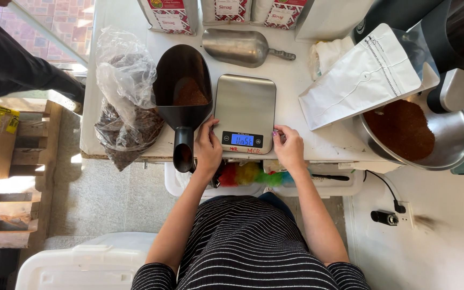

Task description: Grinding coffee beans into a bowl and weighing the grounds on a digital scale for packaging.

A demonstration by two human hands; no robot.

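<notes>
— Around the hands?
— Crowded. Flat steel kitchen scale at the front edge of the white table, lit blue display facing the body. Just left of it, a black plastic scoop, glossy, deep-bowled, holding brown grounds, handle hanging over the table edge. Further left, a crinkled clear plastic bag of dark beans, slumping off the edge.
— And behind?
— A dull metal scoop lying on its side, then a row of printed paper bags along the back. Right of the scale, a white matte pouch leaning over a round steel bowl heaped with reddish-brown grounds.
— Grip?
— Left hand at the scale's front left corner, fingers curled, fingertips touching the rim beside the display. Right hand at the front right corner, fingers bent, tips against the edge. Nothing pinched or lifted; both merely resting on the scale's edges.
— In the way?
— Only the black scoop's handle, just beside the left hand.
</notes>
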